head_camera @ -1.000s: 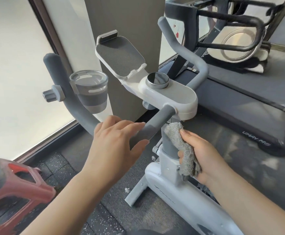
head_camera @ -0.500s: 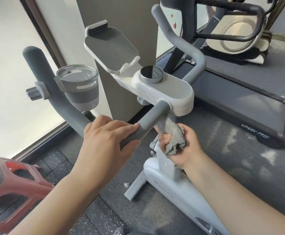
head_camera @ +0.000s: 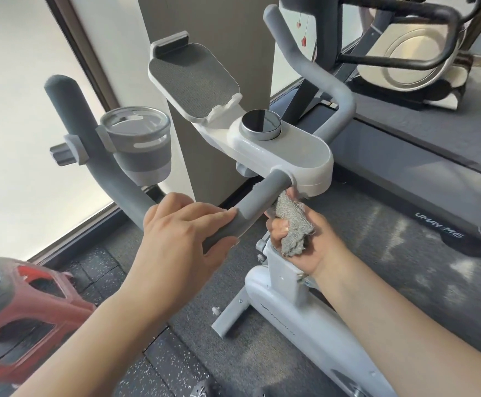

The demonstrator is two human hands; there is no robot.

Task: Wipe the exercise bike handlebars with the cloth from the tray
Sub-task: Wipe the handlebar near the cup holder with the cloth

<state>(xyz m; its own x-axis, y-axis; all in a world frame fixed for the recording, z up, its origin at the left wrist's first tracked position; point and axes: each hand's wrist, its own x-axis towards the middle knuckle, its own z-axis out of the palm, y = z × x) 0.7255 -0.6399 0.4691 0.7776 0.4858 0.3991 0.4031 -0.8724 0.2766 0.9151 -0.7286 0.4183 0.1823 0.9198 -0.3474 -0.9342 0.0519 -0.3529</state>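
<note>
- A home gym corner: speckled rubber floor (head_camera: 159,365), frosted window on the left, a treadmill (head_camera: 422,179) behind the bike.
- The right hand (head_camera: 305,242) is curled tight round a bunched grey cloth (head_camera: 292,222), pressing its upper end against the underside of the foam handlebar (head_camera: 259,202), just beside the white console (head_camera: 288,156).
- The left hand (head_camera: 182,233) wraps over the same bar further out, fingers on top and thumb beneath, steadying it.
- Best practice, as judged here: open the wad so more cloth wraps the foam, then draw it outward along the bar with firm pressure; the left hand must give way.
- The upright grips, left (head_camera: 70,116) and right (head_camera: 299,53), and the cup holder (head_camera: 139,144) stand beyond.
</note>
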